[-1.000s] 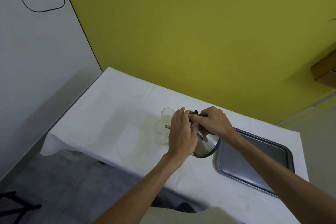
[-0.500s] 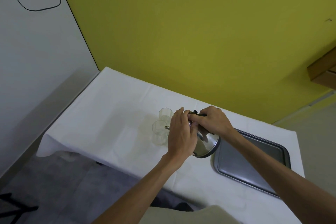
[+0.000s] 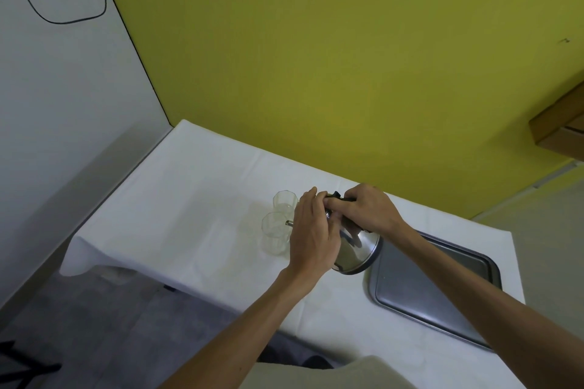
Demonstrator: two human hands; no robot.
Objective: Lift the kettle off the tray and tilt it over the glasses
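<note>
A shiny steel kettle [image 3: 355, 254] is tilted to the left over the white table [image 3: 189, 208], its thin spout [image 3: 288, 223] over the rim of the nearer clear plastic cup [image 3: 274, 232]. My right hand [image 3: 366, 207] grips the kettle's black handle from above. My left hand [image 3: 313, 235] lies with straight fingers against the kettle's top and side, covering the lid. A second clear cup [image 3: 285, 200] stands just behind the first. Whether liquid flows from the spout cannot be made out.
A dark metal tray [image 3: 442, 303] lies on the table right of the kettle, near the front edge. A yellow wall runs behind the table and a white wall stands on the left. A wooden shelf [image 3: 559, 133] juts out at the far right.
Both hands and the kettle keep the same pose over the cups. Only the camera has shifted a little.
</note>
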